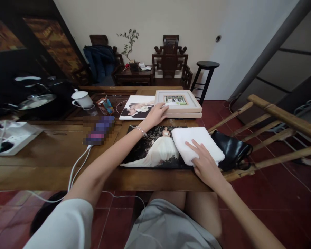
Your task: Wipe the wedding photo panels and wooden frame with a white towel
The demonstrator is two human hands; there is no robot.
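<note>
A dark photo panel [155, 148] with a figure in a long white gown lies flat near the table's front edge. On its right part rests a folded white towel [204, 140], overhanging the panel's right side. My right hand [204, 160] lies on top of the towel, its fingers stretched out and apart. Beyond the panel, my left hand [157, 114] reaches over its upper edge, fingers extended against the near left corner of a pale framed picture [180, 103]. Partly under that hand lies a white-edged photo panel [137, 108].
On the wooden table [54, 169] sit a blurred-out phone [100, 130] with white cables, a small carton [105, 106], a lidded white cup [83, 100] and a white power strip [18, 138]. A black bag [230, 148] and a bamboo chair [280, 114] stand at the right.
</note>
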